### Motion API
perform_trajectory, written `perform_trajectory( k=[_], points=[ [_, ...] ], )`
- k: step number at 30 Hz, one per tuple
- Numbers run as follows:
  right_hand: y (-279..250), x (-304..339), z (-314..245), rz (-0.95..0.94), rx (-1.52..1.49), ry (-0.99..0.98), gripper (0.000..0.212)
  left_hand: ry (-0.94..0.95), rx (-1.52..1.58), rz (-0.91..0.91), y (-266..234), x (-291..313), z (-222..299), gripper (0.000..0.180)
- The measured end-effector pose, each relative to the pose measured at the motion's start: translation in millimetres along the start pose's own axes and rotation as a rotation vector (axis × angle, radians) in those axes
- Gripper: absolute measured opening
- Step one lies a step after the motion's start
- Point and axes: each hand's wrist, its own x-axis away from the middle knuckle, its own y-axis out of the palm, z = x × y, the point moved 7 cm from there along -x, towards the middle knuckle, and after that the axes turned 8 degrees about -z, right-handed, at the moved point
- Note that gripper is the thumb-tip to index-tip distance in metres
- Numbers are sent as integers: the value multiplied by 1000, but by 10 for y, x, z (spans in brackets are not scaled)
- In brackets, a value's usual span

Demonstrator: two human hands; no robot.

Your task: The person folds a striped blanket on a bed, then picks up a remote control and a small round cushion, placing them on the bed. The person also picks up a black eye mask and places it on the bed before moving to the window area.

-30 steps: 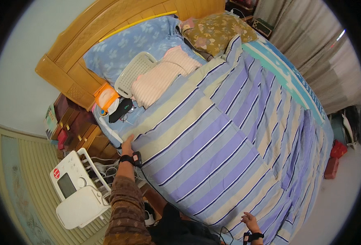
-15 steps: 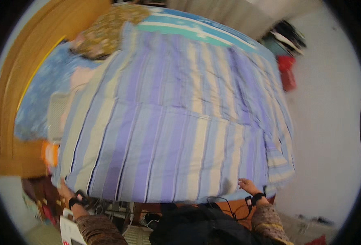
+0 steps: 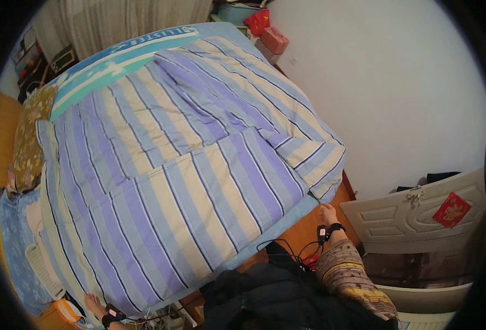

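On the near side, the left hand was set at the left end of the near edge of the striped quilt; its fingers were partly hidden, so I could not tell whether they pinched the cloth. The right hand was placed just beside the quilt's right corner, fingers loosely bent and close together; contact could not be confirmed from where I stood. The quilt lay spread over the blue sheet, fairly smooth nearby and rumpled toward the far right. In my judgement, correct handling required a firm hold at both ends of the near edge, an even pull, and a low shake to release the folds. Counted outward from the hands, there were two wristbands, one per wrist; one quilt; one orange packet; one perforated tray; one blue pillow; one flowered pillow; one blue-green towel; one pink box; one red bag; and, behind these, curtain fabric.
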Motion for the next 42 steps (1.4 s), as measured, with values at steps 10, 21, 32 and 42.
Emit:
perform_trajectory(
  k=[10, 21, 32, 42],
  points=[
    [-1180, -2531, 84, 302, -330, 52, 83, 1, 74, -806, 3005, 4329, 408, 47],
    [-1316, -3238, 319, -68, -519, 222, 113, -403, -229, -1463, 5680, 8485, -919, 39],
    [-1191, -3085, 37, -307, -555, 241, 64, -377, -459, -1529, 6652, 9209, -2007, 57],
    [-2328, -4198, -696, -18, -340, -101, 18, -436, -243, -1184, 7077, 9459, -2646, 54]
  ],
)
